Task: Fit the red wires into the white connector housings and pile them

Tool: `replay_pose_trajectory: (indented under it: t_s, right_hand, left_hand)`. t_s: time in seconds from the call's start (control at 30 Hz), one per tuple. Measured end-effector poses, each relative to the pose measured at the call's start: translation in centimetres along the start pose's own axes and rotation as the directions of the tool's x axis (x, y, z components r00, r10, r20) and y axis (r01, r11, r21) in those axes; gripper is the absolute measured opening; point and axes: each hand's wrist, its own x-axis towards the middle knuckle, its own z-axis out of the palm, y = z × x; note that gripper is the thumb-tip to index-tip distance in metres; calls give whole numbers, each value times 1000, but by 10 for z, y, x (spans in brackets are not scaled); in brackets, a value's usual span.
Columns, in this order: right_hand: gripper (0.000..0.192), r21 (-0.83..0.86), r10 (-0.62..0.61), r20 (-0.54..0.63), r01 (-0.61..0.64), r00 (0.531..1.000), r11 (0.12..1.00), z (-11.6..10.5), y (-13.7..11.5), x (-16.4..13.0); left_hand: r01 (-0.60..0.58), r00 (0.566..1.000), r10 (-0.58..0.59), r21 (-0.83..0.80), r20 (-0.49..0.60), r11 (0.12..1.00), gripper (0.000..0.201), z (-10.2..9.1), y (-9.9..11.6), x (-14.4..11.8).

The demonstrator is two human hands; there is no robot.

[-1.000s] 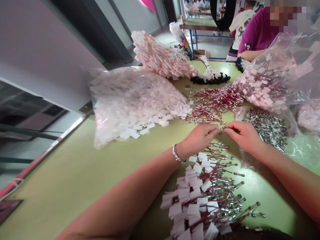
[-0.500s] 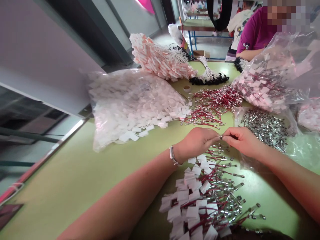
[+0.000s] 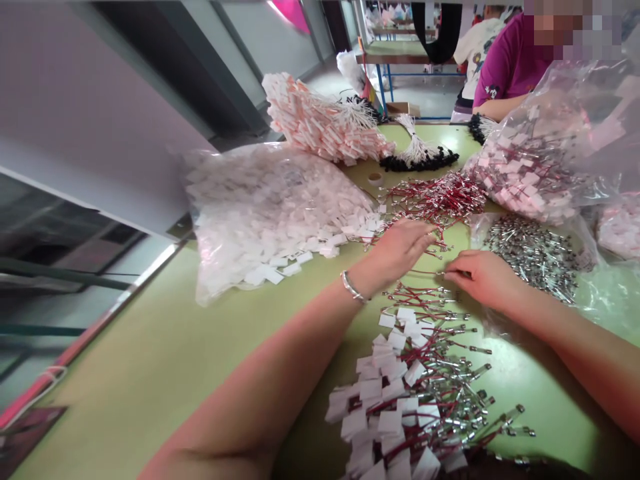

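Observation:
My right hand (image 3: pixel 480 272) pinches the metal-tipped end of a short red wire (image 3: pixel 423 272), which stretches left over the table. Further left, my left hand (image 3: pixel 400 248) lies over the near edge of a heap of red wires with metal ends (image 3: pixel 440 197). Its fingers are stretched out, and their tips are partly lost among the wires. Below both hands spreads a pile of red wires bearing white tags (image 3: pixel 390 387) and glass-and-metal fuses (image 3: pixel 455 373). Beside my right hand, an open clear bag holds many small fuses (image 3: pixel 533 250).
A big clear bag of white tags (image 3: pixel 280 213) lies on the left of the green table (image 3: pixel 240 347). Behind it are pink-and-white bundles (image 3: pixel 320 120) and a black-ended wire bundle (image 3: pixel 417 157). A tape roll (image 3: pixel 375 179) lies nearby. A person in purple (image 3: pixel 505 67) sits opposite, behind bagged tagged wires (image 3: pixel 530 167).
My left hand has left my right fingertips and moved up to the heap of red wires. My right hand stays nearly in place, and the red wire it pinches now shows.

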Motion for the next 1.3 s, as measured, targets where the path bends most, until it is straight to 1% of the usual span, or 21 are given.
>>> replay_pose_trajectory:
  t_s: [0.03, 0.07, 0.13, 0.23, 0.33, 0.43, 0.5, 0.6, 0.67, 0.7, 0.77, 0.8, 0.87, 0.93, 1.0, 1.03, 1.07, 1.1, 1.17, 1.23, 1.3]
  right_hand:
    - [19, -57, -37, 12, 38, 999, 998, 2, 0, 0]
    - [21, -98, -59, 24, 61, 998, 993, 2, 0, 0]
    - [25, -146, -65, 10, 66, 998, 987, -2, 2, -1]
    - [26, -153, -9, -90, -5, 996, 988, -19, 12, -1]
    - [28, -147, 84, -195, -114, 977, 983, -41, 30, -1]
    - [29, -205, 191, -240, -242, 952, 948, -58, 48, -3]
    - [28, -257, 247, -195, -293, 949, 921, -62, 57, -3]
    - [25, -308, 249, -85, -263, 965, 915, -60, 61, -2]
    - [24, -326, 204, -22, -200, 979, 924, -53, 58, -1]
    - [23, -342, 186, -3, -176, 983, 923, -49, 57, 0]
    - [24, -399, 186, 12, -165, 983, 902, -39, 53, 2]
    - [24, -434, 200, 5, -178, 980, 883, -34, 52, 2]
    - [25, -504, 224, -18, -202, 974, 840, -25, 51, 4]
    - [25, -560, 227, -29, -204, 973, 803, -18, 53, 6]
    - [25, -590, 215, -11, -180, 977, 787, -15, 56, 7]
    - [24, -594, 210, 10, -163, 978, 788, -15, 58, 7]
    - [23, -594, 205, 32, -146, 978, 791, -17, 60, 7]
    - [23, -595, 197, 52, -129, 979, 793, -19, 62, 7]
    - [27, -611, 177, 71, -98, 982, 786, -25, 66, 6]
    - [26, -636, 151, 64, -76, 986, 768, -31, 69, 4]
    - [21, -651, 118, 64, -48, 991, 758, -33, 69, 4]
  left_hand:
    - [-3, 1000, 3, 58, 1, 998, 26, 5, -5, 2]
    - [-17, 999, 14, 111, 30, 994, 30, 11, -10, 3]
    - [-13, 999, 4, 194, 43, 981, 32, 22, -16, 2]
    - [44, 999, -50, 279, 15, 959, 22, 30, -20, 0]
    - [59, 997, -69, 305, 24, 950, 18, 27, -22, 0]
    - [61, 998, -55, 239, -33, 969, 16, 21, -23, 1]
    - [75, 991, -56, 157, -123, 985, 14, 17, -23, 1]
    - [91, 955, -77, 36, -286, 995, 7, 12, -20, 0]
    - [103, 929, -122, -71, -349, 992, 3, 10, -17, 0]
    - [121, 917, -169, -152, -362, 981, 2, 9, -15, 0]
    - [171, 873, -315, -372, -372, 913, 5, 8, -14, 1]
    - [178, 840, -393, -495, -374, 851, 9, 7, -15, 1]
    - [132, 775, -522, -716, -357, 686, 15, 3, -19, 2]
    - [88, 740, -612, -863, -277, 498, 17, -2, -26, 3]
    - [113, 722, -675, -936, -152, 333, 18, -7, -34, 3]
    - [137, 711, -696, -951, -100, 276, 19, -10, -37, 3]
    - [150, 699, -712, -958, -72, 244, 19, -12, -39, 3]
    - [148, 688, -722, -961, -69, 233, 19, -13, -42, 3]
    - [120, 683, -723, -961, -102, 248, 17, -16, -44, 3]
    - [88, 698, -703, -959, -134, 270, 12, -18, -45, 3]
    - [83, 726, -674, -955, -137, 283, 8, -18, -43, 2]
